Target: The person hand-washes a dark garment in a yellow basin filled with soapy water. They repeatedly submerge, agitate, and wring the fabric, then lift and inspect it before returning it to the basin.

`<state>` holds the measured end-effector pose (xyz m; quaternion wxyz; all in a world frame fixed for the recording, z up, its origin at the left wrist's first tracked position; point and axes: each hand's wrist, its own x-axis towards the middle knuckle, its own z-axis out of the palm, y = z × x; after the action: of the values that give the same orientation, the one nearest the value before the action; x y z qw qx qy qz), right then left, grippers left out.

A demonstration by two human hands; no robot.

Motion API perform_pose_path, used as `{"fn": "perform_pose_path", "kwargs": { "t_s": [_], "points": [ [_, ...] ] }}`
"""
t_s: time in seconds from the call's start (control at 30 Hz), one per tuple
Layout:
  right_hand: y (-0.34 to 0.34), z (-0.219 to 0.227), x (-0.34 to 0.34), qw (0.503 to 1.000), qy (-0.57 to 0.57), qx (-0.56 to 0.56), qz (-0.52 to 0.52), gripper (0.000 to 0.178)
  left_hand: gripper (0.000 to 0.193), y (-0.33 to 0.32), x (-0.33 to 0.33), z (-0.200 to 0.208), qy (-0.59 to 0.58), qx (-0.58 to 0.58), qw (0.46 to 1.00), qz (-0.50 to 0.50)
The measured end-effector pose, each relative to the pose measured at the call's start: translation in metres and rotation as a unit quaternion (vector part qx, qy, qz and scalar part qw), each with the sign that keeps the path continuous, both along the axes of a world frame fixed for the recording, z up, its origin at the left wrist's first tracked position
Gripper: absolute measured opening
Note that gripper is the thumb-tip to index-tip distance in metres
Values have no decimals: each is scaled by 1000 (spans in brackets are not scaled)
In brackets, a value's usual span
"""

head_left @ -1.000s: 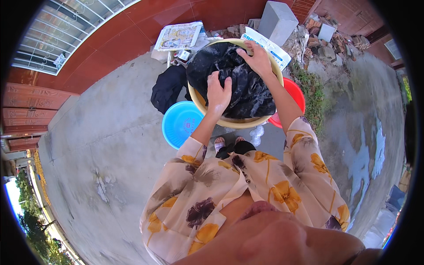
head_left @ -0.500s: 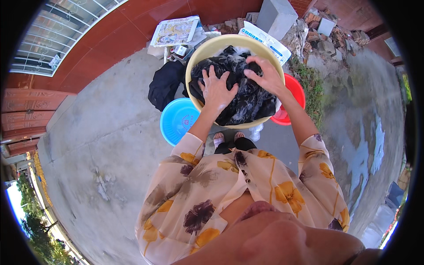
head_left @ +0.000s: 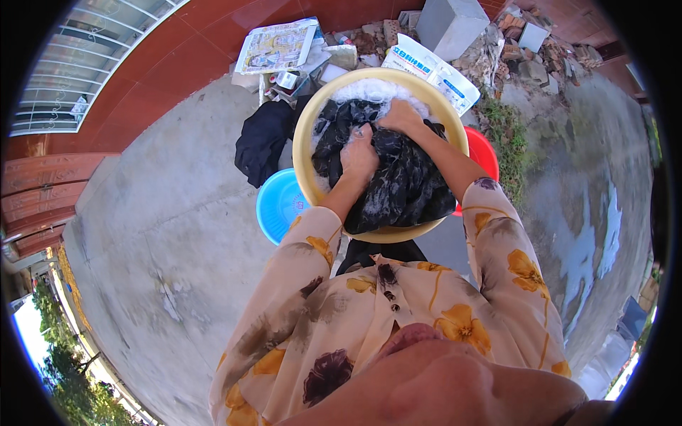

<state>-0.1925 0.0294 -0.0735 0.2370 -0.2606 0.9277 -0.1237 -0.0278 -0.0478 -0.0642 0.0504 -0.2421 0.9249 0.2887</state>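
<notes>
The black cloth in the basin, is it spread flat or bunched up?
Bunched up: the black cloth lies in creased folds inside the yellow basin.

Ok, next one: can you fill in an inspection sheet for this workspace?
Surface: concrete ground, pale streaks at right
Job's things: black cloth in yellow tub, with white suds
Clutter: blue basin, red basin, dark bundle and white packet around the tub
Hands: left hand gripping the cloth; right hand on it, grip hidden
Cables: nothing seen
Surroundings: red wall, barred window, rubble, weeds
</notes>
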Motion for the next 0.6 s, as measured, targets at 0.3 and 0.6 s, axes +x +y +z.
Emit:
{"fn": "perform_pose_path", "kwargs": {
  "t_s": [0.3,0.6],
  "points": [
    [-2,-24,-3,991,-128,-12,-43,58,55,-28,-12,-61,-4,60,998,-27],
    [17,-7,0,981,-114,-115,-110,52,47,-70,-21,-26,93,265,959,-41]
  ]
}}
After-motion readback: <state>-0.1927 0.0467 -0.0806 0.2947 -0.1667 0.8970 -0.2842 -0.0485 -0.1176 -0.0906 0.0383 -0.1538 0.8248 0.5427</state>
